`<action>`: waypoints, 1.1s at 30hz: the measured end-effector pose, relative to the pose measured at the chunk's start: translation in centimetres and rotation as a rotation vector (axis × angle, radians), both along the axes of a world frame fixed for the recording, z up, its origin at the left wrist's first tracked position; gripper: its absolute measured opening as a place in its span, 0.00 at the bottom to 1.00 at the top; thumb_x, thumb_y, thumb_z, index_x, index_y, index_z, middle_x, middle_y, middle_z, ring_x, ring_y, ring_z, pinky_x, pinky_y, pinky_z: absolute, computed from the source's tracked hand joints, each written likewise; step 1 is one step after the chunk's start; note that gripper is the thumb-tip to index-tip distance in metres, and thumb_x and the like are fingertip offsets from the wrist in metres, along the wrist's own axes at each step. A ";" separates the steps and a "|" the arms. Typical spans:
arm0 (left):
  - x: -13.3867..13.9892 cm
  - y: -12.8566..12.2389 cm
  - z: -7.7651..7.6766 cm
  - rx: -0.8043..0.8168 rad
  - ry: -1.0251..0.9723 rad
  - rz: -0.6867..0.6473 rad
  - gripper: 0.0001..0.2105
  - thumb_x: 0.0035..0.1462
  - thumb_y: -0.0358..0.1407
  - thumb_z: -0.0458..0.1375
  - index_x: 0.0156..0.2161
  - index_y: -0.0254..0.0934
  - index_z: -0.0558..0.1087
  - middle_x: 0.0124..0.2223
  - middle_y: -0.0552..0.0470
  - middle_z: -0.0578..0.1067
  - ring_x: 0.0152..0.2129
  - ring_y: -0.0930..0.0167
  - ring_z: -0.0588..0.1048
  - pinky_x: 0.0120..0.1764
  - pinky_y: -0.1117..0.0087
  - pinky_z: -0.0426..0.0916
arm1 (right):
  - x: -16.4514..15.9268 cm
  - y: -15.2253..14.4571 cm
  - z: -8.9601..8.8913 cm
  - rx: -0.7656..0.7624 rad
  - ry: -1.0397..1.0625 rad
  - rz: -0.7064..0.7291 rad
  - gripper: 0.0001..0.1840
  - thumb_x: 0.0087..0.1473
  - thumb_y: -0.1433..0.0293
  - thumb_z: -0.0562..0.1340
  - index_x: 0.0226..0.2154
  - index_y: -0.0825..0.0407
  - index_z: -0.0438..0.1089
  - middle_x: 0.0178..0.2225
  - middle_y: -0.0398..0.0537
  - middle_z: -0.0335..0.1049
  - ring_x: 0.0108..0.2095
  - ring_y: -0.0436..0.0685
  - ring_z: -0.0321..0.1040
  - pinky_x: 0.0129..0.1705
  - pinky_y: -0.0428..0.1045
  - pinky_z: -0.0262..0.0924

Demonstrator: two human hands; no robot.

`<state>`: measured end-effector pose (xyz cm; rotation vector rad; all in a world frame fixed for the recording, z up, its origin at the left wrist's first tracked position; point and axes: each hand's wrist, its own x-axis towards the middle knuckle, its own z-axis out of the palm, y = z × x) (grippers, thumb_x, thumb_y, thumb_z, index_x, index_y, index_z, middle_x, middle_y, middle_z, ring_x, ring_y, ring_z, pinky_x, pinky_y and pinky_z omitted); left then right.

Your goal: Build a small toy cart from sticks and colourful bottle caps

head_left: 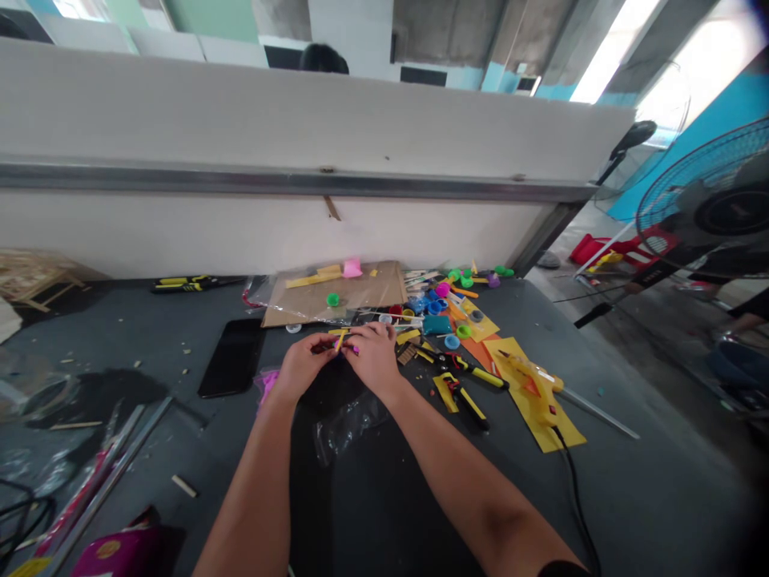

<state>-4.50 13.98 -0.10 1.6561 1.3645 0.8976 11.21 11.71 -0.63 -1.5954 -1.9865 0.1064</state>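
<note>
My left hand [303,365] is closed in a pinch around a small yellow strip [341,338], which stands up between the two hands. Close beside it, my right hand [373,357] has its fingers curled over and its thumb near a small bright pink piece [356,349]. The pink piece looks soft, though its kind is too small to make out. Fingers hide part of both pieces. Just left of my left wrist lies a pink bag-like packet [268,385]. A clear plastic wrapper [348,425] rests on the dark table between my forearms.
A black phone [231,358] lies at left. Brown cardboard [384,288] sits behind my hands. To the right are black-and-yellow pliers [472,401], a teal block [436,324], and a yellow glue gun [544,397] with its cord on yellow sheet. A white partition [300,120] bounds the back; a fan [721,200] stands right.
</note>
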 end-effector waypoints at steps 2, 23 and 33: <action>0.1 -0.1 0.2 0.009 0.040 0.015 0.14 0.43 0.39 0.60 0.37 0.36 0.75 0.34 0.50 0.78 0.30 0.68 0.73 0.36 0.69 0.66 | 0.0 0.0 0.0 0.002 0.006 0.001 0.06 0.52 0.62 0.62 0.31 0.43 0.74 0.42 0.40 0.72 0.48 0.58 0.54 0.56 0.61 0.32; -0.1 -0.1 0.1 0.035 0.078 0.015 0.14 0.44 0.38 0.60 0.37 0.35 0.75 0.35 0.49 0.77 0.31 0.67 0.73 0.37 0.69 0.66 | 0.0 0.0 -0.1 0.012 0.026 0.004 0.05 0.52 0.63 0.62 0.31 0.43 0.74 0.41 0.39 0.72 0.47 0.58 0.54 0.56 0.61 0.31; -0.1 0.1 -0.1 0.082 0.125 0.017 0.13 0.44 0.37 0.59 0.37 0.37 0.75 0.36 0.50 0.77 0.31 0.68 0.73 0.38 0.68 0.66 | 0.0 0.0 0.0 0.036 0.045 0.015 0.03 0.50 0.64 0.64 0.30 0.44 0.74 0.41 0.38 0.72 0.47 0.57 0.55 0.56 0.60 0.31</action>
